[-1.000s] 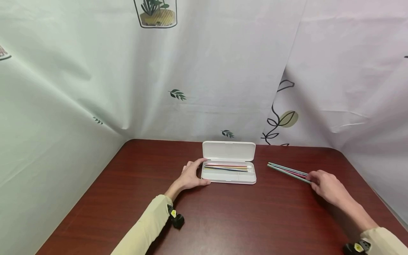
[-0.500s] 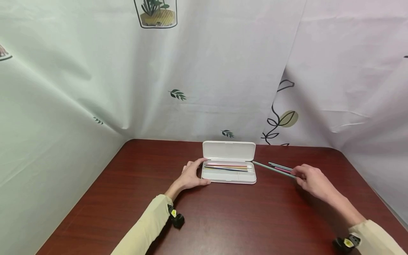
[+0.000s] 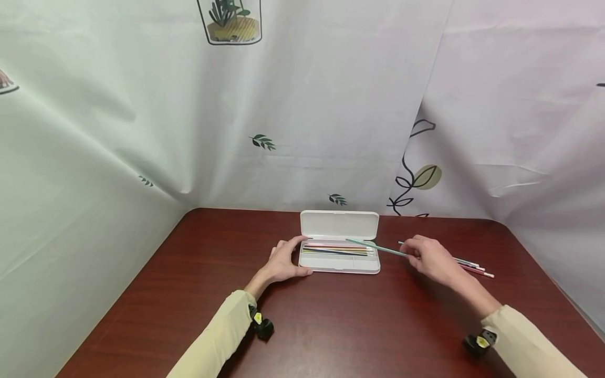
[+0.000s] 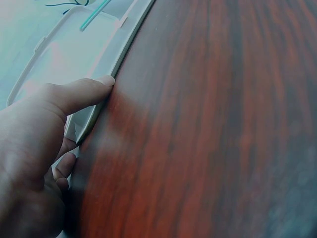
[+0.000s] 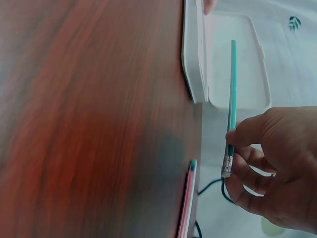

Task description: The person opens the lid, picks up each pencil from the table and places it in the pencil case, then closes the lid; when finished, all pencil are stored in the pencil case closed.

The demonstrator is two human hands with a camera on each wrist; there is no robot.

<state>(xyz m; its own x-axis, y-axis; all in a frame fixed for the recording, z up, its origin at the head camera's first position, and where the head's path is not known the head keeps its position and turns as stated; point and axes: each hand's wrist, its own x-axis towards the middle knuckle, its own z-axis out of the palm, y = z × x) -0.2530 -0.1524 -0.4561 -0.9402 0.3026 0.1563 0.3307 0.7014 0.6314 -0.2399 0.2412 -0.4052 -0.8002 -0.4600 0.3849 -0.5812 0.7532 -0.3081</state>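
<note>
A white pencil case stands with its lid raised near the back of the table. Several coloured pencils lie side by side in its rear compartment. My left hand grips the case's left end, thumb at the front edge and fingers toward the back. My right hand pinches a green pencil between thumb and fingers near its eraser end. In the head view, the pencil's far end reaches over the case's right part. Beneath and behind the right hand, several loose pencils lie on the table.
The brown wooden table runs back to a pale patterned cloth, which also hangs along both sides. Each forearm wears a black wrist camera; the left one is close above the tabletop.
My right hand has moved left with the green pencil, from the loose bunch to over the case. The other pencils stay on the table. My left hand keeps its place.
</note>
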